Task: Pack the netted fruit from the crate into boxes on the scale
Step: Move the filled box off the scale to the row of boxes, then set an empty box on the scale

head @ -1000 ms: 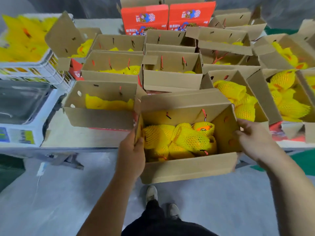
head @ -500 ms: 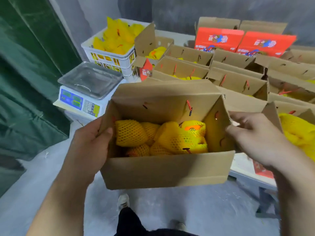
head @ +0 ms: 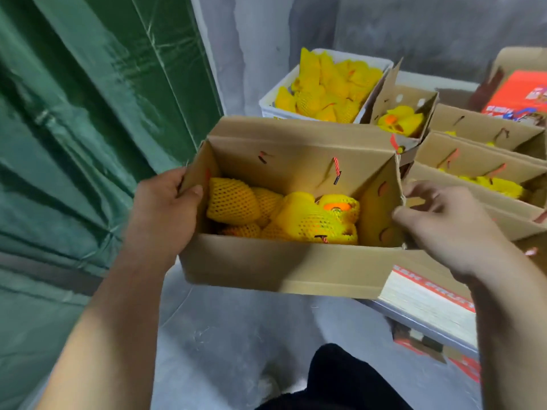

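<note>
I hold an open cardboard box (head: 281, 267) in the air in front of me, filled with several fruits in yellow foam netting (head: 233, 201). My left hand (head: 161, 213) grips the box's left end wall, thumb inside. My right hand (head: 444, 226) holds the right end wall, with fingers curled at its top edge. Behind the box stands a white crate (head: 270, 103) heaped with netted fruit (head: 328, 90). The scale is hidden behind the held box.
A green tarpaulin (head: 88, 128) hangs on the left. More open cardboard boxes (head: 473, 161) holding netted fruit fill the table at right, with red printed boxes (head: 521, 96) at the back. Grey floor (head: 236, 335) and my shoe lie below.
I have lifted the filled box off the table and swung it left. My view turned left with it, so the scale is now covered and the tarpaulin fills the left side.
</note>
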`<state>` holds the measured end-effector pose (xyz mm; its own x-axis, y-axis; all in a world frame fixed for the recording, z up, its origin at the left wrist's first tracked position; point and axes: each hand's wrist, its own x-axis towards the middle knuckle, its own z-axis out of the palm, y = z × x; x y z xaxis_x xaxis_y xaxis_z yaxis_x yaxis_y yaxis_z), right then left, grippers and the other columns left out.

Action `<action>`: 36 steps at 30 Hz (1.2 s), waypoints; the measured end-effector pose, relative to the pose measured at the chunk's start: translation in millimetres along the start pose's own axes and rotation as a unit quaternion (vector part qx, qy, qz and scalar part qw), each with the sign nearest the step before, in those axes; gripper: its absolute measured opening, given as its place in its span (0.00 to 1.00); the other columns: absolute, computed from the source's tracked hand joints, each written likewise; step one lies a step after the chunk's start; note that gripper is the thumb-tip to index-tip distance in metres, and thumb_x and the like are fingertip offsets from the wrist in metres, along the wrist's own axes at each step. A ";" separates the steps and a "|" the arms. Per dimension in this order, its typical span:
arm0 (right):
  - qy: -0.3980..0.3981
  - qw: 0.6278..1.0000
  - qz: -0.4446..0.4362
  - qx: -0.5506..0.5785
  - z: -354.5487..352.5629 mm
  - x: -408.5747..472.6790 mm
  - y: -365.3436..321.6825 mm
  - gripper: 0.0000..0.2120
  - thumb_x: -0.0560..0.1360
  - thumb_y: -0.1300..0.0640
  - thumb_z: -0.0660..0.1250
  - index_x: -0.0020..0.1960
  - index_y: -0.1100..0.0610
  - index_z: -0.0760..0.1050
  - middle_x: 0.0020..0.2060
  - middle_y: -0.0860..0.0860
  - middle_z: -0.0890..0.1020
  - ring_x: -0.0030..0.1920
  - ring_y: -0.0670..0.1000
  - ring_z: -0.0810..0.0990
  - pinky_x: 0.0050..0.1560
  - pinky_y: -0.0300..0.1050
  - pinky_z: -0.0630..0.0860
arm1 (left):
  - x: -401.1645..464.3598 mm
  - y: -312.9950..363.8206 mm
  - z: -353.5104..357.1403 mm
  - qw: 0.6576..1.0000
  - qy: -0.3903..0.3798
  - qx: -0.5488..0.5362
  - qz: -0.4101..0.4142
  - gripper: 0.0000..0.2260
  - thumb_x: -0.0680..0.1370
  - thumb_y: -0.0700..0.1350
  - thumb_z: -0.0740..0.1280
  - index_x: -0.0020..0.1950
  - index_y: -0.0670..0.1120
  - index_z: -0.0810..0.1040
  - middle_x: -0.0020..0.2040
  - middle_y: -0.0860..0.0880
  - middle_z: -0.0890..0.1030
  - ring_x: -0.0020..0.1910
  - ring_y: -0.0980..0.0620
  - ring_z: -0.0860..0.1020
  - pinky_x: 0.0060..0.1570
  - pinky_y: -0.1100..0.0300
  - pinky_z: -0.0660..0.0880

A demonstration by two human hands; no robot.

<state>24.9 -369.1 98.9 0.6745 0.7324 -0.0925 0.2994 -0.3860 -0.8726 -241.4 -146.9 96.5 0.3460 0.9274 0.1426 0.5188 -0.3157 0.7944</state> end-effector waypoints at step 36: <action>0.353 0.876 0.163 -0.284 252.8 208.2 -80.8 0.23 0.77 0.49 0.66 0.72 0.51 0.73 0.68 0.57 0.75 0.67 0.66 0.69 0.66 0.56 0.65 | 361.2 -135.3 81.5 0.953 -0.229 -0.098 0.171 0.10 0.83 0.54 0.64 0.63 0.54 0.76 0.61 0.51 0.72 0.60 0.50 0.79 0.65 0.55 0.74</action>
<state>-29.5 -43.7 28.8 0.9759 0.0792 0.2035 0.1662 -0.8740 -0.4566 -122.9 214.3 -7.7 0.7967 0.5779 0.1767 0.1732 -0.4984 0.8495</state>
